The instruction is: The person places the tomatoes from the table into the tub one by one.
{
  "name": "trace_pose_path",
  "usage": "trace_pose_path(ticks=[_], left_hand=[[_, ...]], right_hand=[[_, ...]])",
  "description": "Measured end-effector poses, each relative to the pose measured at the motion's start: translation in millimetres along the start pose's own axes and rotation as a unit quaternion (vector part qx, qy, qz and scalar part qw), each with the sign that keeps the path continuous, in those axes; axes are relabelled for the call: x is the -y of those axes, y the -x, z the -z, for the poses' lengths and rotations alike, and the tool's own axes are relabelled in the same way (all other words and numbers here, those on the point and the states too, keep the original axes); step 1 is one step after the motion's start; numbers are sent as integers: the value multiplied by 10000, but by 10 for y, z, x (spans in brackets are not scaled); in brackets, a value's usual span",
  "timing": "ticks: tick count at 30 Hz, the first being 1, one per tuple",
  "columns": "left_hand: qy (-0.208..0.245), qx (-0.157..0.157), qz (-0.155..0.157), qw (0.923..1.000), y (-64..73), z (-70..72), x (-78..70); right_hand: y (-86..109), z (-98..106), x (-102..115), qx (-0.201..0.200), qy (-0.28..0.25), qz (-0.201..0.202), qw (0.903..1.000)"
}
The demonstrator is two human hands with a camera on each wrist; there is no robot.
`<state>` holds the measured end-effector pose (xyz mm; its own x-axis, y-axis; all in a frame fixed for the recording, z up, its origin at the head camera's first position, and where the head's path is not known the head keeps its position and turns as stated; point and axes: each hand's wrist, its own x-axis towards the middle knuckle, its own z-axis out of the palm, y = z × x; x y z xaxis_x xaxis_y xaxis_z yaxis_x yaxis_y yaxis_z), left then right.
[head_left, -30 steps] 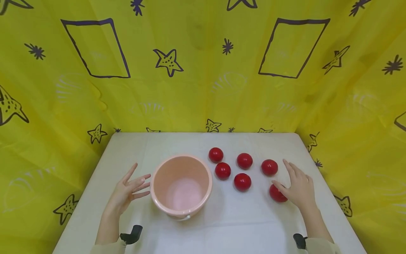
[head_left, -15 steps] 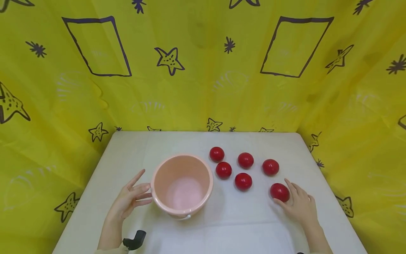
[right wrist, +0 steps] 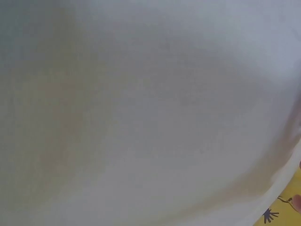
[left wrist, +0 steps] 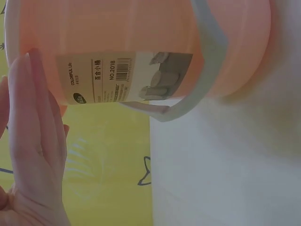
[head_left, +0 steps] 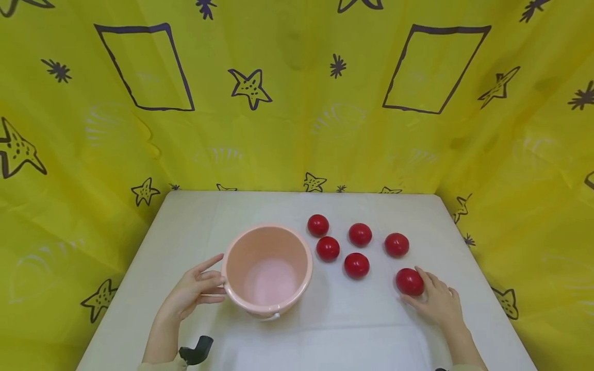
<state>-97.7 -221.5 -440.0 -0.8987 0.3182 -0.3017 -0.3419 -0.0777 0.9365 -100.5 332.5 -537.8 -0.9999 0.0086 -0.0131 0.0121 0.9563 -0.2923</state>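
Observation:
A pink bucket (head_left: 266,304) stands upright left of the table's middle, its mouth facing up. My left hand (head_left: 197,289) touches its left side near the rim with extended fingers. In the left wrist view those fingers (left wrist: 29,113) lie flat along the bucket wall, beside a printed label (left wrist: 124,77) and a pale handle (left wrist: 214,44). At the right, my right hand (head_left: 436,301) holds a glossy red ball (head_left: 409,282) low on the table, thumb on the near side and fingers on the far side. The right wrist view shows mostly white cloth.
Several more red balls lie between bucket and right hand, among them a far one (head_left: 317,225), a near one (head_left: 356,265) and a right one (head_left: 396,245). A white cloth (head_left: 352,340) covers the table. Yellow patterned curtains (head_left: 287,144) enclose the back and sides.
My right hand has come down and toward me, and its thumb and fingers have closed in around the nearest red ball. My left hand has moved slightly right, its fingers now against the bucket.

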Motion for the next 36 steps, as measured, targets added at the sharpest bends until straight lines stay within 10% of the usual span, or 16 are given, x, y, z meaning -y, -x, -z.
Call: trace_pose_path(ticks=[20,36], left_hand=[[-27,-19,30,10000,-14,-40,7],[-486,-208,73,9986,-35,-36,4]], right_hand=[[-132,-35,10,-259,95,372,9989],[-580,487,703,-1091,560,1799,9760]])
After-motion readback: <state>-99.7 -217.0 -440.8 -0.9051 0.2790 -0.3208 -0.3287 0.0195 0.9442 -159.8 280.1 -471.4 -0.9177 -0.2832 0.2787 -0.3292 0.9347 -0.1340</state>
